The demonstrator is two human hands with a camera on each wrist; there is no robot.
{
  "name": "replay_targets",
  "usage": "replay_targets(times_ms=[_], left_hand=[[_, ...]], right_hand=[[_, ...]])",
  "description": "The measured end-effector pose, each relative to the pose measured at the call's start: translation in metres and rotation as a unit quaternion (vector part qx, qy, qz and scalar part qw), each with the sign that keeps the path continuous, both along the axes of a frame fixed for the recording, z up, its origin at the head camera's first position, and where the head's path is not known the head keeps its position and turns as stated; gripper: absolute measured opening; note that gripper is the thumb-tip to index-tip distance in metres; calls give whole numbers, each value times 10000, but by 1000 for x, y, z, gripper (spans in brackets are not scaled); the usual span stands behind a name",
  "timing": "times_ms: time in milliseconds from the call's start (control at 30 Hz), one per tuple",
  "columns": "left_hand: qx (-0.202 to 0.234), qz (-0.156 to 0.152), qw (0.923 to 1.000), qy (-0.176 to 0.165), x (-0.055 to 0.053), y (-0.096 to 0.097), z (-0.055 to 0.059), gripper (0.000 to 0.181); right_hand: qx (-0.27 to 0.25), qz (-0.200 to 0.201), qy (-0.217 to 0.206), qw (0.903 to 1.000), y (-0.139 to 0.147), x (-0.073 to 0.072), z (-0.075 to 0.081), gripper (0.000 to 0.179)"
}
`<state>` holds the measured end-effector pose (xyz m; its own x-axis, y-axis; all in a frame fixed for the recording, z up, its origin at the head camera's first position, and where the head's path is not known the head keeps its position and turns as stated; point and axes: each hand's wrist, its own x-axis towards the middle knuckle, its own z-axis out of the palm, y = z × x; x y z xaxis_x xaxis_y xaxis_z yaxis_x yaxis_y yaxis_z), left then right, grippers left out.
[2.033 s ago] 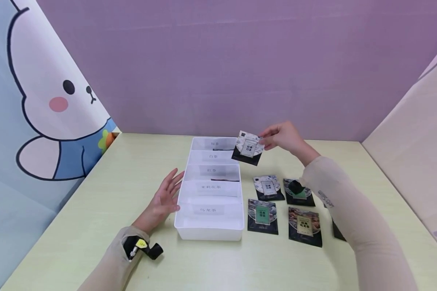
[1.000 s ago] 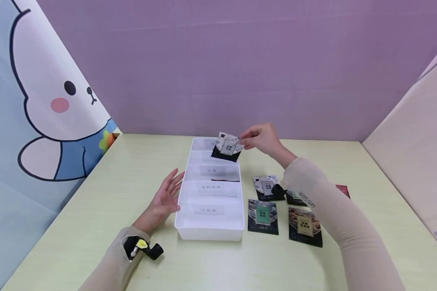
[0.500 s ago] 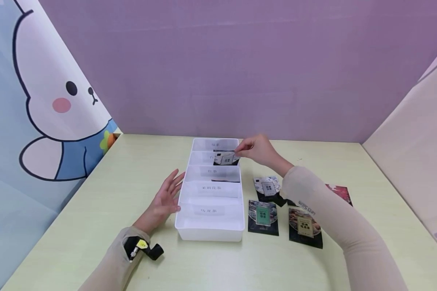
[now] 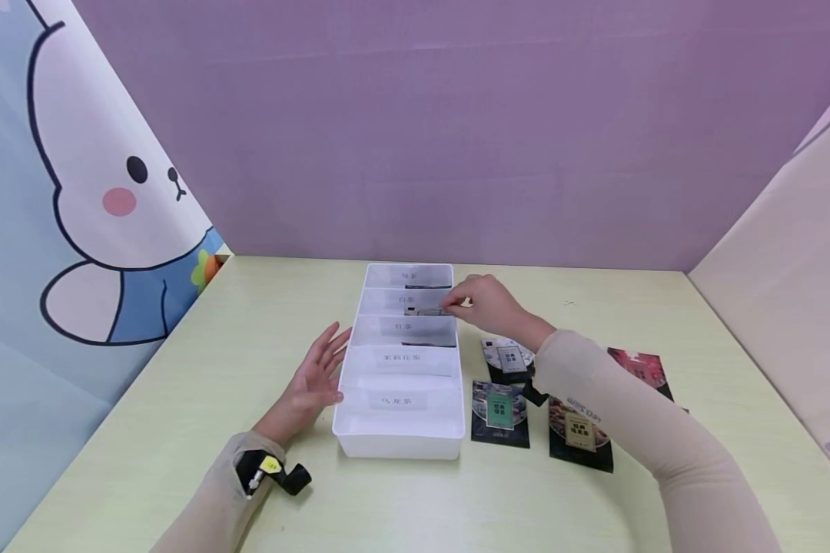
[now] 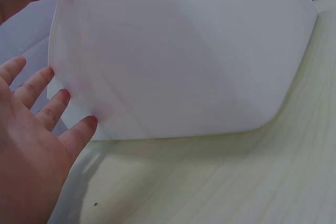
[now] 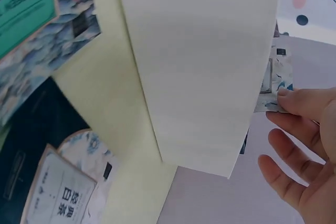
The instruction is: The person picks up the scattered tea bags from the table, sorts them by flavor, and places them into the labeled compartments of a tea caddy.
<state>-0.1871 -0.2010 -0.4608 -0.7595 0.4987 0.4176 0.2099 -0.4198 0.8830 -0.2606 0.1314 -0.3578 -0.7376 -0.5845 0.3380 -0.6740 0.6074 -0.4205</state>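
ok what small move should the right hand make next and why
Probably ease the packet a little lower: it is partly in the second slot from the far end of the box, its upper part sticks out in the right wrist view, and the right hand pinches its corner.

The box (image 4: 398, 447) looks smooth plastic, the held packet (image 6: 281, 69) smooth, the table (image 4: 387, 507) wood-grained, the backdrop (image 4: 422, 138) matt cloth.
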Motion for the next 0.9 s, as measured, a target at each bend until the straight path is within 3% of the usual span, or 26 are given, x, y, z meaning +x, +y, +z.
replay_targets(times_ms=[200, 500, 900], left_hand=[[24, -16, 10000, 16, 0, -1, 1, 104], [79, -23, 10000, 10, 1, 0, 2, 104], [72, -50, 10000, 21, 0, 0, 1, 104]], right_hand=[[578, 326, 550, 9963, 1, 1, -2, 14], [645, 624, 680, 9936, 3, 1, -9, 18], [657, 622, 599, 9941, 8, 1, -13, 20]])
